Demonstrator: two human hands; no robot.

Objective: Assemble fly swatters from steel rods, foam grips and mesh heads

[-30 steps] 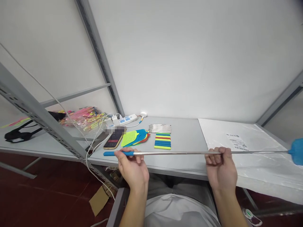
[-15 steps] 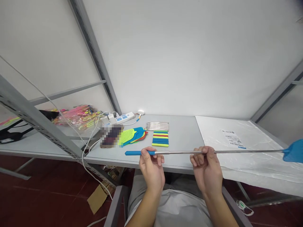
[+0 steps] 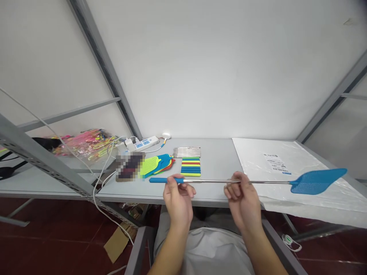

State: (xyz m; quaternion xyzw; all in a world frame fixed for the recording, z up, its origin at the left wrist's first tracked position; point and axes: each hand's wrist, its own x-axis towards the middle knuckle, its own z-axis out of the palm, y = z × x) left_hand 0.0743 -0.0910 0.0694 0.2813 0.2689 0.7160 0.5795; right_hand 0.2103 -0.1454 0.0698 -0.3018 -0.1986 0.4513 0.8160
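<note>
A fly swatter point(image 3: 318, 181) with a blue perforated head, a thin metal telescopic rod and a blue handle lies level across both my hands, above the table's front edge. My left hand point(image 3: 179, 202) is closed on the blue handle, thumb and fingers pinching it near the rod. Farther right, my right hand point(image 3: 243, 200) grips the metal rod between thumb and fingers. Beyond my left hand lies a row of coloured handle tubes point(image 3: 191, 167) in green, yellow, red and blue. Behind them is a row of metal rods point(image 3: 187, 152). Loose swatter heads point(image 3: 150, 166) in yellow, blue and red overlap to the left.
A white plastic mailing bag point(image 3: 255, 160) with a label covers the table's right side. At the back left stands a power strip point(image 3: 147, 143) with cables. Bagged colourful items point(image 3: 86, 143) lie beyond the metal shelf post point(image 3: 48, 160). Cardboard point(image 3: 116, 242) is on the floor.
The swatter's rod has become shorter: its blue head has come left, nearer my right hand, and now shows whole. My hands keep their grips; the view has shifted slightly.
</note>
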